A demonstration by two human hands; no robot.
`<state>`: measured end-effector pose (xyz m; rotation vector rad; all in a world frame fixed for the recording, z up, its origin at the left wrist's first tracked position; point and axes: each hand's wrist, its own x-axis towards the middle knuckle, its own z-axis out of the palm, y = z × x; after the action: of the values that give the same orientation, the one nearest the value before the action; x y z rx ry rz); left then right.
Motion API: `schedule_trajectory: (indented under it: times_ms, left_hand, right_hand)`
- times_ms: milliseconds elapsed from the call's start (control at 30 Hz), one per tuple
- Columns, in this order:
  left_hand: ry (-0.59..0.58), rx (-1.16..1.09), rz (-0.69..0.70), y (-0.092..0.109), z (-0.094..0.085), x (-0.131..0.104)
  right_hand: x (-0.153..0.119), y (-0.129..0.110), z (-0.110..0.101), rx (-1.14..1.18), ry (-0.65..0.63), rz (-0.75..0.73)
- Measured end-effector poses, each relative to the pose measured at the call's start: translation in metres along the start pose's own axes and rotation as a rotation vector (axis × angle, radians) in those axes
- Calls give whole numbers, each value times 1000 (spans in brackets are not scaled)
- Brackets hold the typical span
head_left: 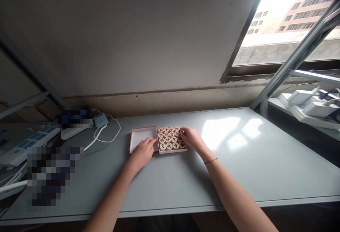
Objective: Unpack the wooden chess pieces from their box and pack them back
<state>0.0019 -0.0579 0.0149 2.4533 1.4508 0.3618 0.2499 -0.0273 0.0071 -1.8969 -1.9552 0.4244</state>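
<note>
A shallow box tray (173, 151) on the desk holds several round wooden xiangqi pieces (166, 134) in rows, red characters at the back and black ones at the front. Against its left side lies the open box lid (143, 133), its pale inside facing up. My left hand (143, 151) rests over the lid's right front part, fingers stretched toward the seam between lid and tray. At the tray's right edge, my right hand (191, 138) has its fingers curled together over the end pieces. Its fingertips touch a red piece there; whether they grip anything is hidden.
The grey desk (170, 182) meets the wall behind. A power strip (29, 145), a light-blue adapter (100, 120) and white cables are at the left; blurred items lie nearby. On the right, a shelf carries white chargers (318, 106) beside a metal post (264, 107).
</note>
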Motion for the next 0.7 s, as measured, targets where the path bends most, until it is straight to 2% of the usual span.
schedule_trajectory:
  times_ms: [100, 233, 500, 567, 633, 700]
  left_hand:
    - [-69, -87, -10, 2, -6, -8]
    - [-85, -113, -51, -1, -15, -12]
    - [-154, -75, -153, -7, -26, 2]
    - [-112, -88, -203, -3, -30, 11]
    - [-9, -44, -223, 3, -31, 23]
    - [10, 19, -265, 9, -28, 35]
  right_hand:
    - [0, -1, 2, 37, 5, -11]
    - [-2, -7, 3, 56, -20, -23]
    - [-6, -14, 3, 110, -38, -18]
    - [-6, -15, 3, 116, -40, -12]
    - [-7, -17, 2, 126, -42, -10]
    - [-8, -19, 1, 138, -47, -5]
